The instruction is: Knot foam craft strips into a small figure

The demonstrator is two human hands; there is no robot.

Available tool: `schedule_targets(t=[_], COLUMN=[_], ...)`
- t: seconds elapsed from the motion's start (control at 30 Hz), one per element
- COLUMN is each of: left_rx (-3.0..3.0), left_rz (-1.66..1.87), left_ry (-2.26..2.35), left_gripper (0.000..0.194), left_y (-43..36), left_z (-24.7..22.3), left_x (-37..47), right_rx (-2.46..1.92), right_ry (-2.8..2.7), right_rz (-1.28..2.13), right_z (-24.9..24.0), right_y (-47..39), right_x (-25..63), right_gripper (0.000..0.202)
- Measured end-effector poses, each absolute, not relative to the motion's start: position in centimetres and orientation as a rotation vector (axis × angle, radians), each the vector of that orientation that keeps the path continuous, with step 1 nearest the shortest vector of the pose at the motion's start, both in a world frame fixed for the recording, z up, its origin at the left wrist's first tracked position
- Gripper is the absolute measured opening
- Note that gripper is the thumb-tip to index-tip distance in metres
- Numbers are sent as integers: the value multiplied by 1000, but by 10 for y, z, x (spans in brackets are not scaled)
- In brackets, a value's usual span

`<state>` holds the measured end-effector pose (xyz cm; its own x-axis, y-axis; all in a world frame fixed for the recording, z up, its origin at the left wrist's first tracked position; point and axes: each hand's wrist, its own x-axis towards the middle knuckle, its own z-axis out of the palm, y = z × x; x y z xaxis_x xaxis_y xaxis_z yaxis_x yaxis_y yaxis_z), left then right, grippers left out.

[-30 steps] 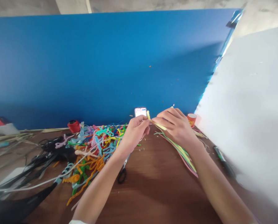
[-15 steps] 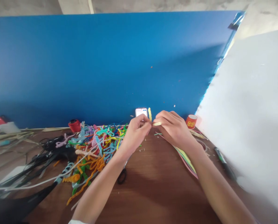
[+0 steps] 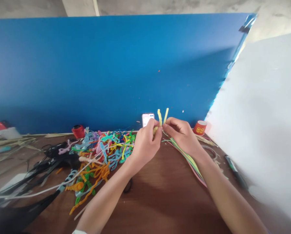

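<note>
Between my two hands is a yellow pipe cleaner [image 3: 159, 116], with two ends standing up above the fingers. My left hand [image 3: 147, 138] pinches its twisted part, and a bit of yellow shows between thumb and forefinger. My right hand [image 3: 180, 133] is closed, thumb and forefinger on the straighter end at the right. The fingertips of both hands nearly meet. Behind my left hand a phone [image 3: 148, 117] with a lit screen leans against the blue board. Under my right wrist runs a bundle of straight green, yellow and pink pipe cleaners [image 3: 191, 162].
A heap of colourful bent pipe cleaners [image 3: 106, 146] covers the table left of centre. Beside it lie a black glue gun [image 3: 69, 159] and a white cord [image 3: 38, 196]. A red paper cup [image 3: 200, 127] and a marker [image 3: 235, 172] are at the right. A blue board [image 3: 111, 65] closes off the back.
The yellow piece at my right hand has swung from lying flat to upright. My left hand has turned and shifted slightly right; my right hand's fingers have closed in toward it.
</note>
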<state>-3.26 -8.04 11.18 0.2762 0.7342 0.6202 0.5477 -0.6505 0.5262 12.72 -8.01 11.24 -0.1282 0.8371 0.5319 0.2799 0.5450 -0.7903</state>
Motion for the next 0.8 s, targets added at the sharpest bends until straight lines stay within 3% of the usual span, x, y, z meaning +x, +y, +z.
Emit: schedule_targets(t=[0.17,0.33,0.63,0.8], left_rx=[2716,2429,1750,1479], left_rz=[1359,1355,1312,1199], left_ry=[1309,1312,945,861], left_gripper=[17,13,29,26], left_y=[-77,-77,-80,-78], left_z=[101,106,118,123], left_x=[-29,-28,-36,-40], right_rx=[-871,-928,-899,-735], right_ry=[-1449,-1376,-1759,-2125], right_rz=[991,974,466,53], right_z=[111,112,118,121], right_y=[-78,-79,-87,-92], right_x=[129,130,137,145], right_gripper=[25,23,19,38])
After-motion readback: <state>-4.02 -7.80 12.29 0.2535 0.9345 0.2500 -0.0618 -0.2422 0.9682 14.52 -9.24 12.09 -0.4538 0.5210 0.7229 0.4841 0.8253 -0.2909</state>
